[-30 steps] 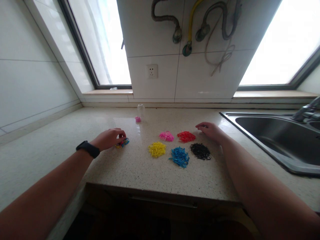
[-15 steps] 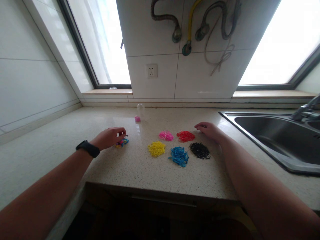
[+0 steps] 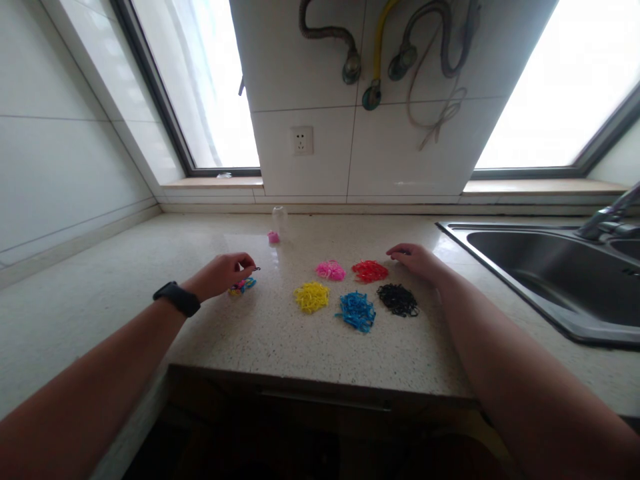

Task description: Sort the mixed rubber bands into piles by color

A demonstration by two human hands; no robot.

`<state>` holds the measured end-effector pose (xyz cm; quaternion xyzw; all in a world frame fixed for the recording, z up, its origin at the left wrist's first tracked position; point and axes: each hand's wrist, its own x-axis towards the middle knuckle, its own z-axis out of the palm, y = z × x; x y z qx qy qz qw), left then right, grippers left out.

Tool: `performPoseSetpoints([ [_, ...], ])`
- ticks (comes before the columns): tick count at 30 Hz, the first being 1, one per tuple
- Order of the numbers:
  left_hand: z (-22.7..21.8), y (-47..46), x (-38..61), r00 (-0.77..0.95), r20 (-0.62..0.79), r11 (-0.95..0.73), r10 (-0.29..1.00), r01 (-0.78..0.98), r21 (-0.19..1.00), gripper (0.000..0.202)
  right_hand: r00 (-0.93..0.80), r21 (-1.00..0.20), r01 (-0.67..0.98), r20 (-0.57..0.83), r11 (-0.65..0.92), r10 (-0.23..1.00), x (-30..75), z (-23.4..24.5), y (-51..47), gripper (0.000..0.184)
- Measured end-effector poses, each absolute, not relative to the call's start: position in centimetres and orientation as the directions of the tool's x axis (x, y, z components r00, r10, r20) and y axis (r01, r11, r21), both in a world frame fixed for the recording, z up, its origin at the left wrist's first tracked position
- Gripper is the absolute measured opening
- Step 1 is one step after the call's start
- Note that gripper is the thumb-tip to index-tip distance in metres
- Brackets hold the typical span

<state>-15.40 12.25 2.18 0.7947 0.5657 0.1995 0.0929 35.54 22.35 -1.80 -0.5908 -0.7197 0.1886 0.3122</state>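
Observation:
My left hand (image 3: 223,274), with a black watch on the wrist, hovers just over a small mixed-colour heap of rubber bands (image 3: 242,286) and pinches a thin dark band at its fingertips. To the right lie sorted piles: pink (image 3: 331,270), red (image 3: 370,271), yellow (image 3: 311,297), blue (image 3: 356,311) and black (image 3: 397,299). My right hand (image 3: 415,258) rests on the speckled counter (image 3: 280,340) beside the red pile, fingers curled loosely downward, nothing seen in it.
A clear small bottle (image 3: 280,219) and a pink cap (image 3: 273,237) stand near the back wall. A steel sink (image 3: 555,277) with a tap (image 3: 607,217) fills the right side. Hoses (image 3: 380,53) hang on the tiled wall above a socket (image 3: 302,140).
My left hand has risen slightly from the mixed heap with a dark band pinched at its fingertips. The right hand stays where it was.

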Motion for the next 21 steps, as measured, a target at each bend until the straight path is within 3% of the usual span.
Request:
performPoseSetpoints([
  [9, 3.1, 10.8, -11.7, 0.337, 0.204, -0.390, 0.919, 0.710, 0.586, 0.030, -0.124, -0.634, 0.734, 0.226, 0.242, 0.966, 35.5, -2.0, 22.5, 0.028],
  [21, 5.2, 6.4, -5.5, 0.432, 0.194, -0.433, 0.881, 0.569, 0.699, 0.024, -0.126, -0.619, 0.753, 0.196, 0.223, 0.972, 35.0, -2.2, 22.7, 0.029],
])
